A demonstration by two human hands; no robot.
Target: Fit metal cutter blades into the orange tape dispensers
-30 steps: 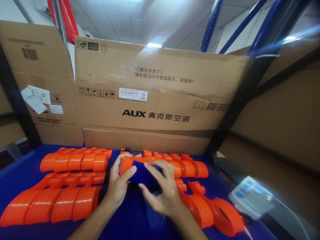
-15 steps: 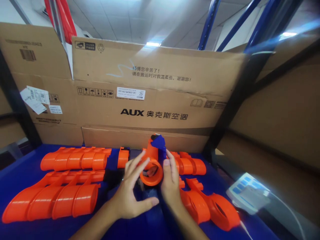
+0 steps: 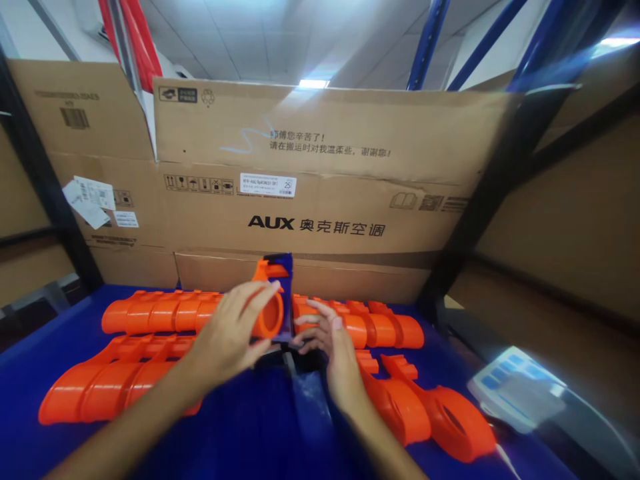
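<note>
My left hand [image 3: 227, 333] grips an orange plastic part [image 3: 270, 308] with a round open end and a dark blue piece fixed to its right side, held just above the blue table [image 3: 240, 433]. My right hand [image 3: 333, 343] hovers beside it with fingers loosely spread, its fingertips near the blue piece and a dark object on the table. A row of nested orange parts [image 3: 160, 311] lies left of the hands. Another row of orange parts [image 3: 370, 327] lies to the right.
Longer nested orange shells [image 3: 100, 387] lie front left and two looped orange pieces [image 3: 430, 420] front right. Large cardboard boxes [image 3: 320, 187] wall off the back. A black rack post [image 3: 480, 193] stands right, with a white and blue keypad device [image 3: 520, 393] beyond the table edge.
The orange and blue part was turned upright, lifted, then carried left in my left hand. My right hand let go of it and dropped toward the table.
</note>
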